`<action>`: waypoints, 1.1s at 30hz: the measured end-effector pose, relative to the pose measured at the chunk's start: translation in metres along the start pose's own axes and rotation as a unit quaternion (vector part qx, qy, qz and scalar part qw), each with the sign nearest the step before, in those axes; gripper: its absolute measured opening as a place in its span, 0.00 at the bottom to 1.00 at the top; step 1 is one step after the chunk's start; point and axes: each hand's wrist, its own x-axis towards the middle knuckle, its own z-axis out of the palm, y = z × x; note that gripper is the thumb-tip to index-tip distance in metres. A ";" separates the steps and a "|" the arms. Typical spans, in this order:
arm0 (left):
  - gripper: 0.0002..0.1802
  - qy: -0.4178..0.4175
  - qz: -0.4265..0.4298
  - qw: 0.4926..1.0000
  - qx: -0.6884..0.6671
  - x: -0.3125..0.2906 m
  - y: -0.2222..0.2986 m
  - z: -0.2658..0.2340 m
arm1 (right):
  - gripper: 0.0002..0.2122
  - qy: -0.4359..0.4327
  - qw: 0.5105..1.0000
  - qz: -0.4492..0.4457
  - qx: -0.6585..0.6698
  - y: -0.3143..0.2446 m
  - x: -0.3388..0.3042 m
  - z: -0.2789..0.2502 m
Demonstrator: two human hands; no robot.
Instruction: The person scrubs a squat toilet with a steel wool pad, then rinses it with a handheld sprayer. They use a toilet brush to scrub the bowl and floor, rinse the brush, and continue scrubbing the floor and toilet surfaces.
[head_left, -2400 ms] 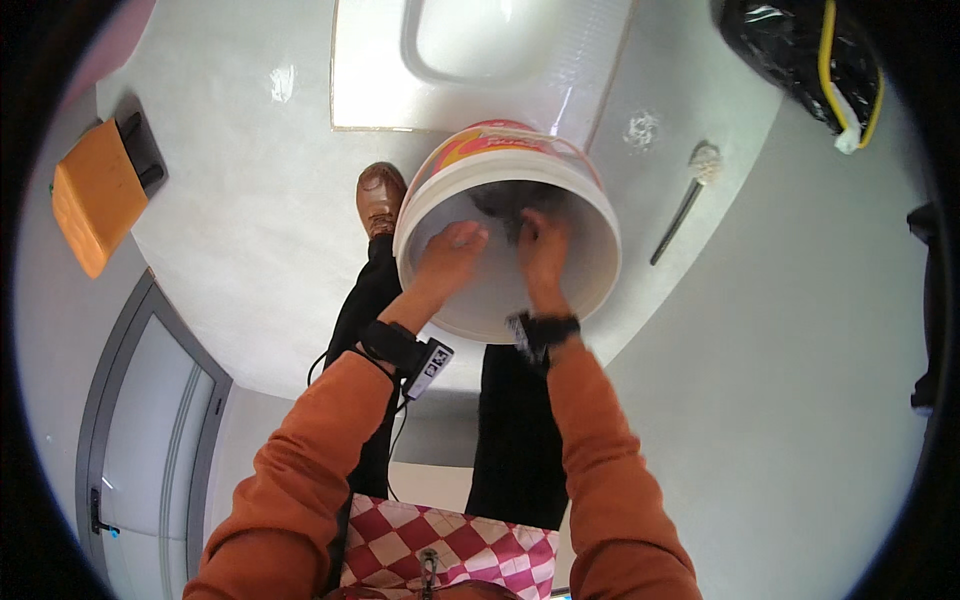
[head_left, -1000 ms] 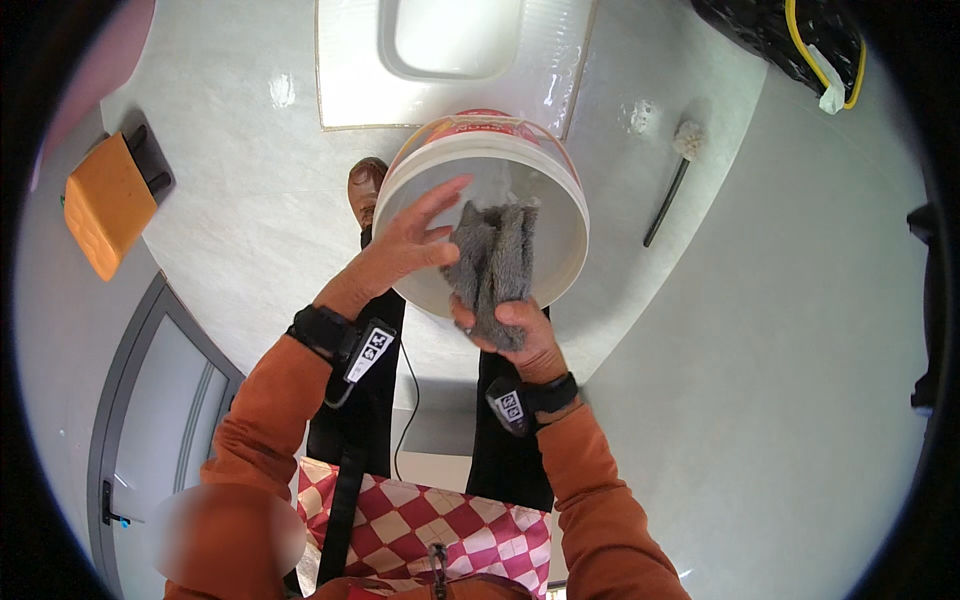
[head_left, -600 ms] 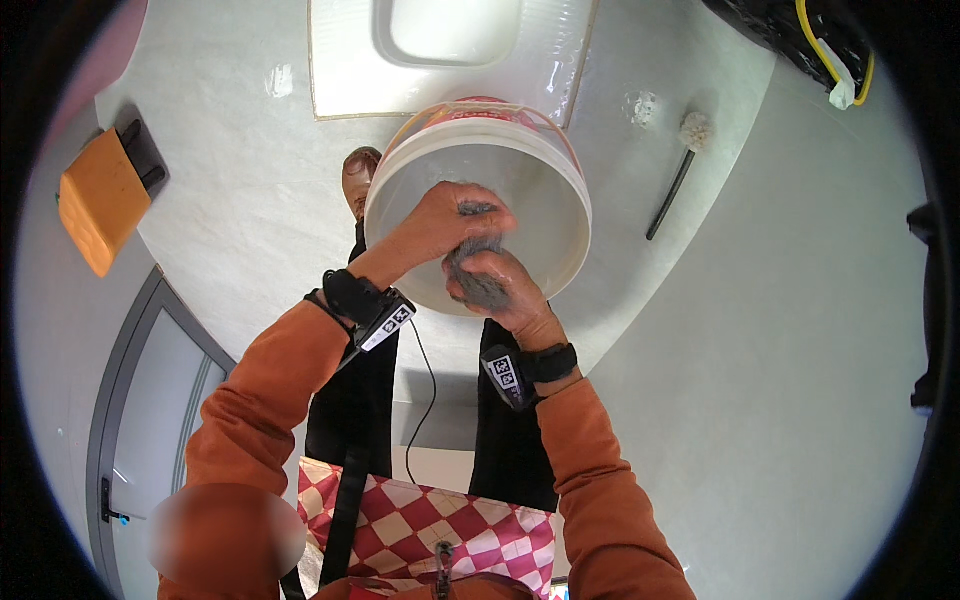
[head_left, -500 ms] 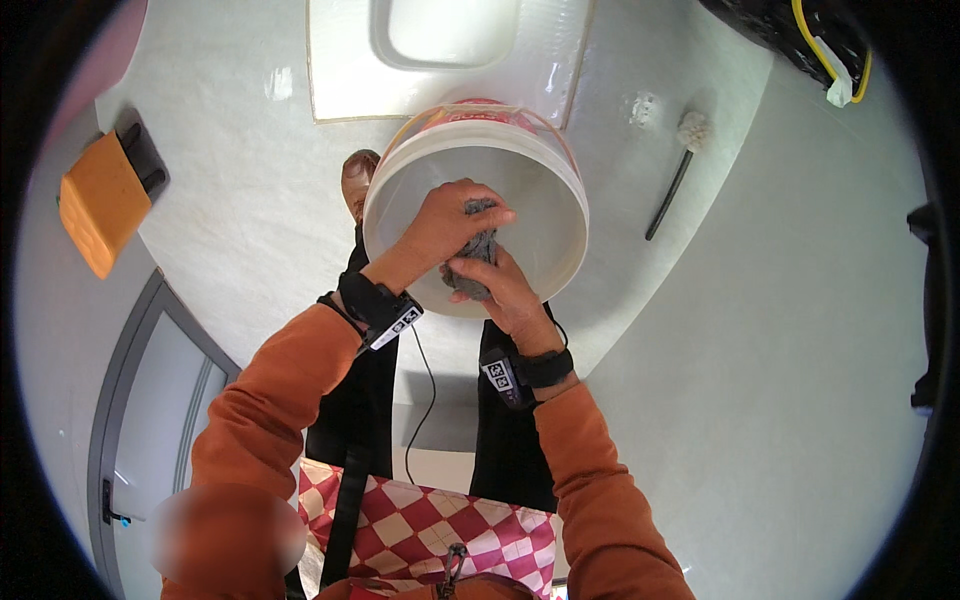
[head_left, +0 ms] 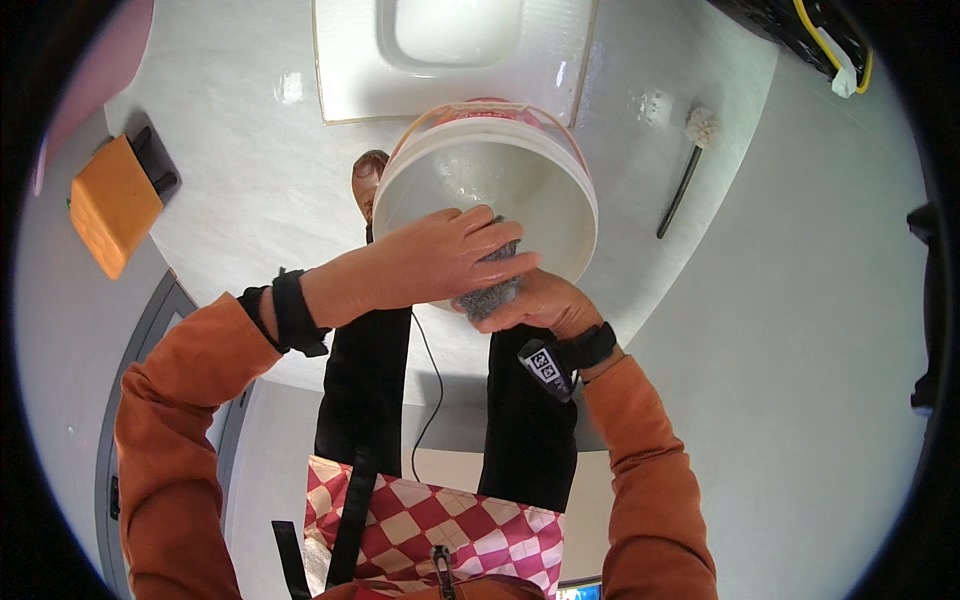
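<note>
Over the near side of a white bucket (head_left: 590, 190), a bunched grey cloth (head_left: 488, 297) is squeezed between my two hands. My left hand (head_left: 440, 258) lies across its top with the fingers curled over it. From the right, my right hand (head_left: 552, 303) grips the lower part, and its fingers are partly hidden. The bucket has a wire-like handle resting toward its far rim and pale, shiny liquid inside.
Beyond the bucket lies a white squat toilet (head_left: 350, 85). A long-handled brush (head_left: 680, 185) is on the floor to the right. An orange container (head_left: 115, 210) stands at left, and a black bag (head_left: 775, 30) at far right. A thin cable (head_left: 440, 390) hangs between my legs.
Both hands have come nearer to me and slightly right with the cloth. My left forearm now lies more sideways, its wrist turned, and the cloth looks more compact.
</note>
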 end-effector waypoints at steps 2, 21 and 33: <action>0.23 -0.004 -0.043 0.999 0.011 0.006 -0.004 0.011 | 0.20 0.038 0.997 0.058 0.023 -0.006 0.005 0.001; 0.17 -0.115 -0.412 0.859 -0.283 0.012 -0.013 0.070 | 0.19 0.275 0.655 -0.133 -0.691 -0.004 0.022 -0.009; 0.18 0.400 -0.491 0.740 -0.225 -0.075 0.008 0.029 | 0.29 0.479 0.848 -0.032 -0.224 0.060 -0.040 -0.046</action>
